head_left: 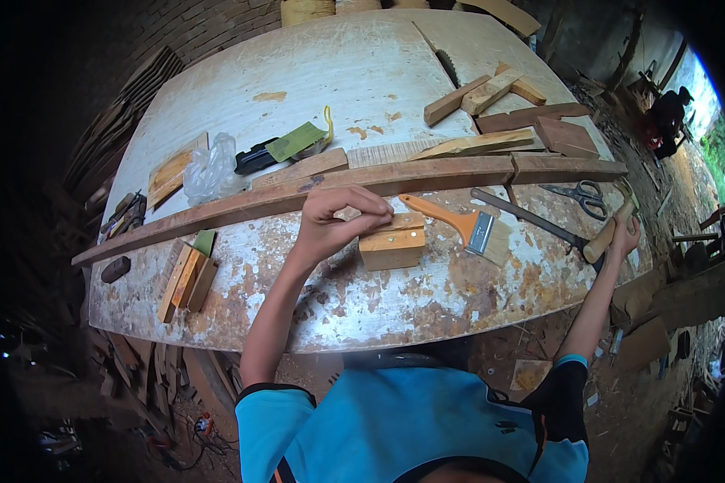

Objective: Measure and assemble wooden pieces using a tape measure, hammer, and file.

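Resting on the worktop [459, 294], close to the person's edge of it, is a small pale wooden block [391, 252], the landmark for everything else here. The left hand [348, 213] reaches over the block's upper left, thumb and fingertips brought together in a ring at its top edge, perhaps to steady it or set something tiny; whether anything sits in that pinch I cannot tell. Well to the block's right, the right hand [627, 233] is curled around a wooden-handled tool [608, 235], probably gripped so it can be swung or laid aside, though its far end is unclear. Just right of the block lies a flat paintbrush [466, 225], and farther right a dark bar [528, 216] and scissors [584, 198], seemingly within easy reach. Beyond the block, a long beam [451, 173] crosses the worktop. Left of the block, short wooden strips [187, 278] lie together, likely grouped as spare stock
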A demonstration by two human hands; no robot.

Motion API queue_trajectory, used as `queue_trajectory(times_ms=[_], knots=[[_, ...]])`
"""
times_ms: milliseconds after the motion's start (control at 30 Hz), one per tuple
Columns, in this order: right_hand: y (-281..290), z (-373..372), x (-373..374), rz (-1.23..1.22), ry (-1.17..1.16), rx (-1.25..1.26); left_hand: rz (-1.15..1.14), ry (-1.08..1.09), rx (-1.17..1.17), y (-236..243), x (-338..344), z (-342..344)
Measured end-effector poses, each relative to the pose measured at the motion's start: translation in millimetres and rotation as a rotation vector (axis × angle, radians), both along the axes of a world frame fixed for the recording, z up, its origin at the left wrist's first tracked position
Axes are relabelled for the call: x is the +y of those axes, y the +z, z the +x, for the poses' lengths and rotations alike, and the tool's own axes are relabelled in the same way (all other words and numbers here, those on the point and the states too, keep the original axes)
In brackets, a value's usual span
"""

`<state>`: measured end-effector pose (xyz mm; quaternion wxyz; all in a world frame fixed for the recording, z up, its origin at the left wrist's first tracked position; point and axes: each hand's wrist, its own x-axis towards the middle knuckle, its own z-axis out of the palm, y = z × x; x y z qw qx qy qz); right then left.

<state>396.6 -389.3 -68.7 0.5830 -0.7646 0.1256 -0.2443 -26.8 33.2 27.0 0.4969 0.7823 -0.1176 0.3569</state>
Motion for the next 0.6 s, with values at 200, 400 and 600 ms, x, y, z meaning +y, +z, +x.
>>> queue_trajectory(times_ms=[200, 400, 600], knots=[[8, -14, 6, 0.192, 0.048, -0.073, -0.040, 0.060, 0.035, 0, -1, 1], [-1, 1, -12, 0.480, 0.041, -0.274, 0.025, 0.087, 0.018, 4, -2, -1], [11, -23, -30, 0.902, 0.593, -0.611, 0.152, 0.125, 0.089, 4, 1, -2]])
